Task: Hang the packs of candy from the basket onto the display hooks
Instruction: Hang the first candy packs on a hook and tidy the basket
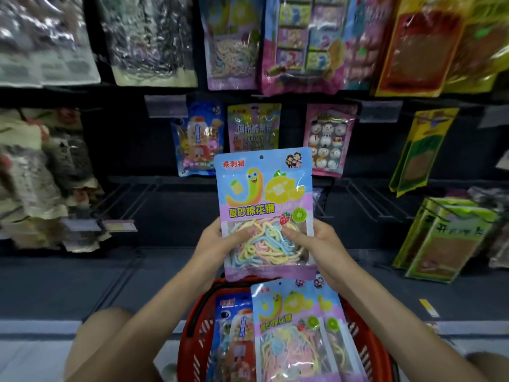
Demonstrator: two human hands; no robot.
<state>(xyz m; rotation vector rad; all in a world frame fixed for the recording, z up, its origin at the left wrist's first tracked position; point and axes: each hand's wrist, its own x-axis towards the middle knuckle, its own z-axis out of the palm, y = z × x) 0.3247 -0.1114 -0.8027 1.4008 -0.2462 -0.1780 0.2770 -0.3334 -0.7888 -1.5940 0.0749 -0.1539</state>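
Dark shop shelving fills the background, with hanging packs (pixel 254 128) in rows and wire display hooks (pixel 132 197) jutting out lower down. Both hands hold one candy pack (pixel 264 188) upright in front of that wall, just above the red basket (pixel 192 329). The left hand (pixel 214 244) grips its lower left edge, thumb across the clear window; the right hand (pixel 319 244) grips the lower right edge the same way. Inside the basket a matching pack (pixel 292 326) leans upright, with a blue pack (pixel 234 329) just beside it on the left
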